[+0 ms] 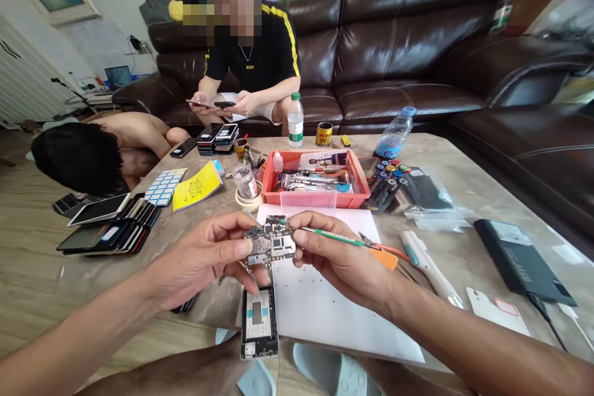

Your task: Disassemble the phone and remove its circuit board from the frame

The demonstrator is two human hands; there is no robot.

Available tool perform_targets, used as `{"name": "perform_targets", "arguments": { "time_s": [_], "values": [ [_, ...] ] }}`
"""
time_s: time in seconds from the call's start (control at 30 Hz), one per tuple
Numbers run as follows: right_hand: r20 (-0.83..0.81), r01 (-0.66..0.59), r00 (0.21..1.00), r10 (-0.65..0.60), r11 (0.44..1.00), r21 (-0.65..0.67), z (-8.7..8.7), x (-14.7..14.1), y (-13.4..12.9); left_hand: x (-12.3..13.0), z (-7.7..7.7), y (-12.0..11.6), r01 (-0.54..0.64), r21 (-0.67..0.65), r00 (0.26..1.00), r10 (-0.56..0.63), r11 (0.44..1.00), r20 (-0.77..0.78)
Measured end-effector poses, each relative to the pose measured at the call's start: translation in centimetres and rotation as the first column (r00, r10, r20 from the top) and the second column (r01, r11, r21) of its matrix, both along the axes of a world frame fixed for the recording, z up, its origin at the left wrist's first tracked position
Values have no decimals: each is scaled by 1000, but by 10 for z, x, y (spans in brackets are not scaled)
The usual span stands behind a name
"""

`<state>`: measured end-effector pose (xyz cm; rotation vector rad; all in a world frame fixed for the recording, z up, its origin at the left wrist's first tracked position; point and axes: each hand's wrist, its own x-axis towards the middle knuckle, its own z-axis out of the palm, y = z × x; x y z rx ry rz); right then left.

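Observation:
A phone circuit board [271,244] with metal shields is held up over the table. My left hand [216,253] is closed on its left side, thumb on the face. At the board's right edge is my right hand [336,247], its fingers also touching the board. A slim green stick-like tool [331,236] is pinched in that hand; its exact kind is not clear. Below the board, an opened phone body [260,322] shows its battery and stands out past the table's front edge. Its upper part is partly hidden by my left fingers.
A white sheet [334,309] covers the near table. Behind it sits a red tool tray [320,198]. Orange-handled pliers [394,255], a white pen-shaped device [429,267] and a black box [522,260] lie right. Stacked phones [109,229] stand left. Two people are beyond the table.

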<state>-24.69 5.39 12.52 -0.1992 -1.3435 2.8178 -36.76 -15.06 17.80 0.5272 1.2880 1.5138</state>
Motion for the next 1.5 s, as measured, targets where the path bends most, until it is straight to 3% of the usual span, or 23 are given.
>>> {"name": "perform_targets", "arguments": {
  "time_s": [0.37, 0.73, 0.9, 1.0, 1.07, 1.17, 1.33, 1.4, 1.5],
  "values": [
    [-28, -15, 1000, 14, 999, -31, 1, 1, -2, 3, 1, -1, 10, 50, 1000, -10, 999, 14],
    [-28, 35, 999, -35, 999, -6, 2, 0, -1, 5, 2, 2, 6, -28, 999, -7, 1000, -42],
    [-25, 135, 991, -133, 980, 144, 3, -4, -2, 9, -2, 7, -39, -214, 976, -9, 976, -217],
    [-26, 150, 989, -148, 963, 225, 7, -6, -5, 14, -7, 14, 10, -264, 969, -74, 964, -236],
    [-40, 137, 991, -131, 963, 230, 10, -7, -5, 18, -8, 20, 20, -263, 972, -80, 965, -221],
    [-40, 134, 991, -129, 966, 222, 14, -5, -4, 25, -7, 28, -61, -217, 978, 15, 974, -210],
    [-41, 98, 995, -89, 882, 461, 11, 4, 2, 30, -5, 35, -181, -124, 972, 157, 976, -176],
    [-50, 81, 997, -65, 857, 509, 10, 6, 3, 30, -6, 34, -173, -110, 974, 154, 979, -165],
    [-41, 89, 996, -79, 878, 471, 11, 5, 2, 27, -7, 31, -132, -125, 973, 105, 983, -207]
  ]
}}
